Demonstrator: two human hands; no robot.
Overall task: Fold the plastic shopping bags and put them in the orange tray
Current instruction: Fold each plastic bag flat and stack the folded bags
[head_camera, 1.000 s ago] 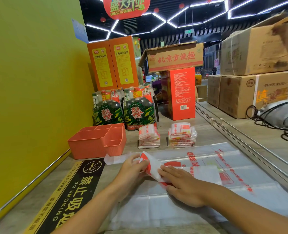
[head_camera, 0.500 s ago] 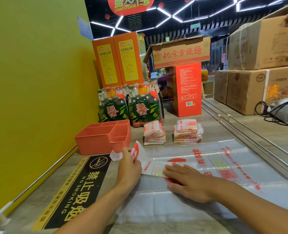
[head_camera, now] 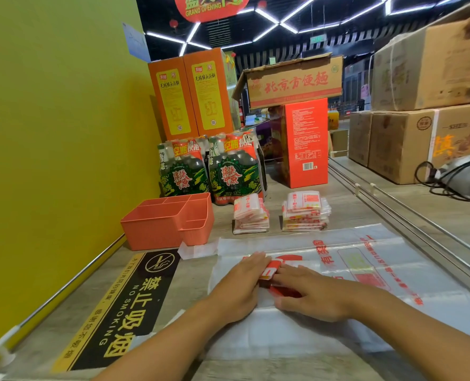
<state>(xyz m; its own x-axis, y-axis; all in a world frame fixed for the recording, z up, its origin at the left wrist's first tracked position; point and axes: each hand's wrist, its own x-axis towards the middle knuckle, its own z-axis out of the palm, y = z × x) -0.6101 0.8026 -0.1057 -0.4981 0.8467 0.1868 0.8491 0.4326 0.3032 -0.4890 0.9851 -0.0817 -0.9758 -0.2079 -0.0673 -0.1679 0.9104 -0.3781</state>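
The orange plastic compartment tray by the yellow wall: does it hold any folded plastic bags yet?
No, the orange plastic compartment tray shows only bare compartments, while two stacks of folded plastic bags sit on the counter beside it.

**shelfwatcher:** ok so what's the room like? All I get is that yellow-green wall (head_camera: 52, 138) filling the whole left side.

**aisle9:** yeah, it runs right along the grey wood-look counter (head_camera: 346, 204). Black and yellow no-smoking sticker (head_camera: 123, 306) lies flat on the counter just beside the wall's base. A metal rail (head_camera: 409, 218) crosses the counter well to the right of the wall.

**shelfwatcher:** and overhead?

**aisle9:** dark ceiling with white strip lights (head_camera: 272, 20) in a zigzag grid, plus a red "GRAND OPENING" sign (head_camera: 209, 6) hanging near the wall's top edge. Brown cartons (head_camera: 431, 100) are stacked far right, opposite the wall.
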